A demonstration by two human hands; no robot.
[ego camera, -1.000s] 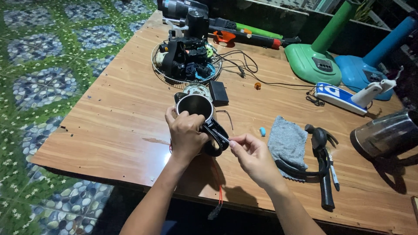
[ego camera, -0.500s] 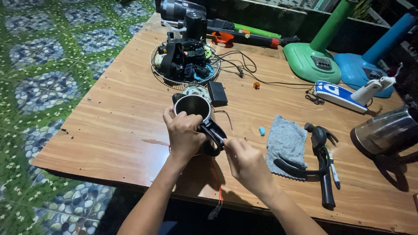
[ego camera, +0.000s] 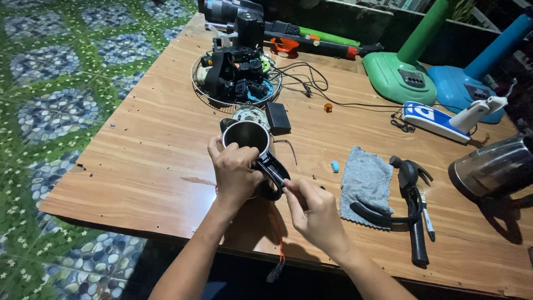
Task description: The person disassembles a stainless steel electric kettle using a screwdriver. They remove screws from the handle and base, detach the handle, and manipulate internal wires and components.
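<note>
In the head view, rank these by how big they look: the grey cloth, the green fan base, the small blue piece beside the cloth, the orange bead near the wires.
1. green fan base
2. grey cloth
3. small blue piece and orange bead: both tiny, too alike to rank.

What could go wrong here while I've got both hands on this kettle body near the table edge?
The steel kettle body stands close to the table's front edge; only your left hand steadies it, so a hard pull at the black handle might tip it off.

Your right hand pinches right at the handle, where fingers could get nipped.

A red wire hangs below the edge and could snag.
</note>
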